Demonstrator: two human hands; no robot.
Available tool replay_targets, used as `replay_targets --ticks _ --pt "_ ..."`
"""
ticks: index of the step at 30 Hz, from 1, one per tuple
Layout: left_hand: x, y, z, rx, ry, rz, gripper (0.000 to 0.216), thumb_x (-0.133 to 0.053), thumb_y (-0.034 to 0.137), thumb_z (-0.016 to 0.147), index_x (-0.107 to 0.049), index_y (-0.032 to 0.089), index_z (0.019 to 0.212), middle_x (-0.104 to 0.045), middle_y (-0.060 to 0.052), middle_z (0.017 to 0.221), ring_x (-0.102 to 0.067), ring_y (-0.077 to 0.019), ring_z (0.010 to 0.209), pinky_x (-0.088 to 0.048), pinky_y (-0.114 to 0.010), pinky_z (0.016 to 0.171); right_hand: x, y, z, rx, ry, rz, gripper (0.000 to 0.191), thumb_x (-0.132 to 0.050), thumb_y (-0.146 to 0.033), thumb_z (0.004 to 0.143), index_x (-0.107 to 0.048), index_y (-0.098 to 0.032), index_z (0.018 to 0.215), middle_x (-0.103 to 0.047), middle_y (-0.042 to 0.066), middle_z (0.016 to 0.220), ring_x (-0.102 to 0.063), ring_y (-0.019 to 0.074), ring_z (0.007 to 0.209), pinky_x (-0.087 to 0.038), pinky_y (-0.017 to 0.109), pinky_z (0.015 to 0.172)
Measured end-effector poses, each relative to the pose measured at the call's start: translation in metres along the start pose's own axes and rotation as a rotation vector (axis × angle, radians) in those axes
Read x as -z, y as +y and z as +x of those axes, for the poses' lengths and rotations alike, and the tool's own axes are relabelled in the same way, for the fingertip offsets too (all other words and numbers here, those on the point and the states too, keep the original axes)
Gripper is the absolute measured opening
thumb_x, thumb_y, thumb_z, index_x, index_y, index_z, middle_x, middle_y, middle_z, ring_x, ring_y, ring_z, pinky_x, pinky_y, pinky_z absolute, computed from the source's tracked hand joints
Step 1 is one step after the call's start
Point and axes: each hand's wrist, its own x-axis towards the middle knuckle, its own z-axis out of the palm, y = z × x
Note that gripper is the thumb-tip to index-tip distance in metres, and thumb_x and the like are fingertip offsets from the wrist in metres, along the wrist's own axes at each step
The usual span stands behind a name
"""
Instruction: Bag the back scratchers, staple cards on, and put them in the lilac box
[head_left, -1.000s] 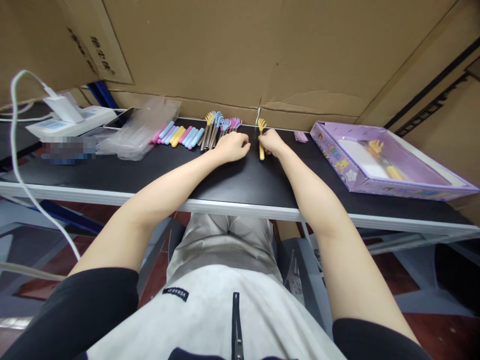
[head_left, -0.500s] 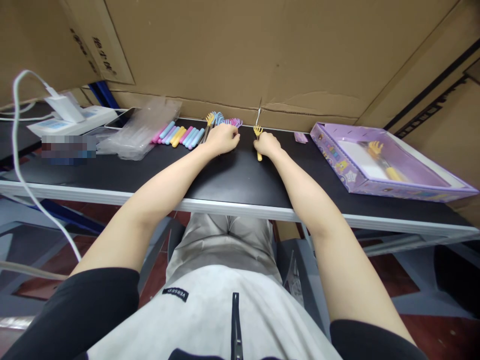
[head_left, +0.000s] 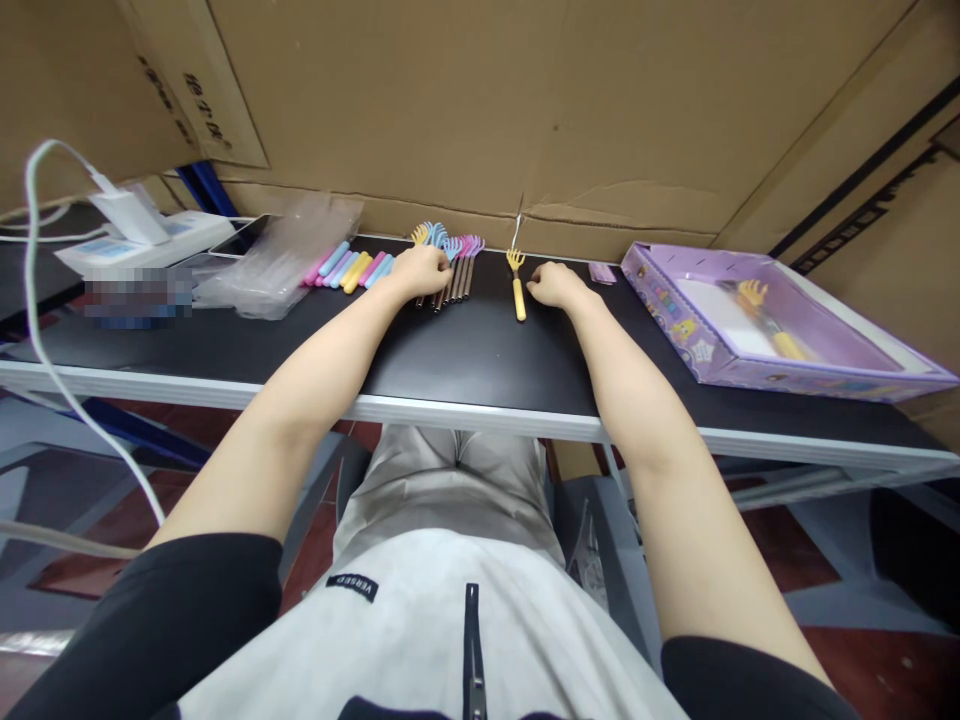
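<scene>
A yellow back scratcher [head_left: 518, 290], with a small claw head and yellow handle, lies on the black tabletop between my hands. Just right of it, my right hand [head_left: 556, 285] rests with curled fingers, apart from it, and nothing shows in them. My left hand [head_left: 420, 272] is closed over the gap between a row of coloured handles [head_left: 352, 270] and several metal rods with claw heads [head_left: 463, 268]. Its fingers hide what they hold, if anything. The claw heads are pink, blue and yellow; the handles are pink, blue, purple and yellow.
A purple display box [head_left: 697, 355] with another yellow back scratcher inside stands at the right. A small pink card [head_left: 601, 273] lies near the cardboard wall [head_left: 480, 110]. Clear plastic bags [head_left: 270, 270] and a white power strip [head_left: 176, 240] with a cable are at the left.
My right hand has let go of the yellow back scratcher and shifted right. My left hand has moved left, uncovering the metal rods.
</scene>
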Motion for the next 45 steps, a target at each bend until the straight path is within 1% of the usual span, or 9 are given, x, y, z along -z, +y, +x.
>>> replay_targets --ticks 11,17,22,26,32,35,38,40,45 --pt "-0.003 -0.003 0.003 -0.033 -0.023 0.018 0.024 -0.057 0.028 0.093 -0.077 0.017 0.100 -0.076 -0.015 0.104 -0.069 -0.0324 0.107 -0.051 -0.038 0.091 0.001 -0.006 -0.006 0.010 -0.004 -0.053 0.043 -0.051 -0.026 0.103 -0.069 -0.006 0.136 -0.064 0.024 0.143 -0.062 0.0370 0.135 -0.050 0.045 0.112" --pt "-0.002 -0.002 0.002 -0.026 -0.022 0.002 0.022 -0.059 0.027 0.091 -0.077 0.018 0.098 -0.076 -0.013 0.101 -0.069 -0.0315 0.106 -0.051 -0.037 0.091 0.000 -0.009 -0.005 0.023 -0.002 -0.044 0.045 -0.043 -0.028 0.106 -0.069 -0.007 0.137 -0.064 0.024 0.144 -0.063 0.0360 0.134 -0.050 0.046 0.111" --pt "-0.001 -0.002 0.002 -0.031 -0.030 0.000 0.024 -0.059 0.027 0.092 -0.078 0.017 0.100 -0.076 -0.015 0.105 -0.069 -0.0330 0.108 -0.051 -0.038 0.092 0.001 -0.015 -0.008 0.002 0.017 -0.018 0.052 -0.039 -0.038 0.109 -0.068 -0.005 0.137 -0.064 0.026 0.143 -0.062 0.0382 0.135 -0.049 0.047 0.111" --pt "-0.002 -0.003 0.002 -0.028 -0.037 0.010 0.024 -0.058 0.027 0.092 -0.077 0.017 0.102 -0.077 -0.015 0.108 -0.069 -0.0323 0.109 -0.051 -0.037 0.092 0.003 -0.029 -0.016 -0.063 0.054 0.022 0.055 -0.045 -0.045 0.108 -0.067 -0.004 0.137 -0.065 0.026 0.140 -0.063 0.0382 0.134 -0.050 0.047 0.111" --pt "-0.001 0.000 0.000 -0.016 -0.036 0.006 0.021 -0.059 0.026 0.091 -0.077 0.017 0.099 -0.077 -0.014 0.111 -0.069 -0.0311 0.110 -0.050 -0.035 0.093 0.000 -0.043 -0.019 -0.132 0.070 0.087 0.042 -0.060 -0.024 0.097 -0.067 -0.004 0.134 -0.065 0.026 0.138 -0.065 0.0359 0.131 -0.053 0.042 0.108" --pt "0.001 0.002 -0.001 -0.001 0.007 -0.008 0.020 -0.058 0.024 0.092 -0.077 0.017 0.098 -0.077 -0.014 0.109 -0.069 -0.0312 0.109 -0.049 -0.036 0.093 0.000 -0.042 -0.017 -0.133 0.085 0.142 0.041 -0.061 -0.026 0.096 -0.068 -0.005 0.130 -0.067 0.025 0.134 -0.066 0.0363 0.129 -0.054 0.042 0.106" --pt "0.002 0.006 -0.002 0.012 0.081 -0.100 0.019 -0.058 0.024 0.093 -0.076 0.017 0.092 -0.077 -0.014 0.102 -0.069 -0.0302 0.106 -0.049 -0.035 0.092 0.004 -0.043 -0.018 -0.110 0.118 0.188 0.038 -0.058 -0.031 0.097 -0.070 -0.008 0.124 -0.070 0.024 0.126 -0.067 0.0366 0.125 -0.055 0.042 0.103" --pt "0.002 0.012 -0.003 -0.005 0.100 -0.239 0.022 -0.057 0.023 0.094 -0.075 0.015 0.087 -0.077 -0.012 0.093 -0.069 -0.0273 0.101 -0.049 -0.033 0.092 0.008 -0.048 -0.021 -0.079 0.169 0.218 0.034 -0.057 -0.031 0.096 -0.071 -0.010 0.119 -0.072 0.022 0.121 -0.067 0.0360 0.121 -0.055 0.042 0.101" --pt "0.002 0.034 -0.007 -0.140 0.039 -0.681 0.032 -0.051 0.025 0.101 -0.074 0.010 0.087 -0.077 -0.010 0.089 -0.071 -0.0211 0.094 -0.051 -0.031 0.092 0.015 -0.065 -0.031 0.034 0.266 0.266 0.033 -0.054 -0.035 0.098 -0.069 -0.014 0.118 -0.073 0.018 0.113 -0.067 0.0337 0.112 -0.054 0.043 0.098"
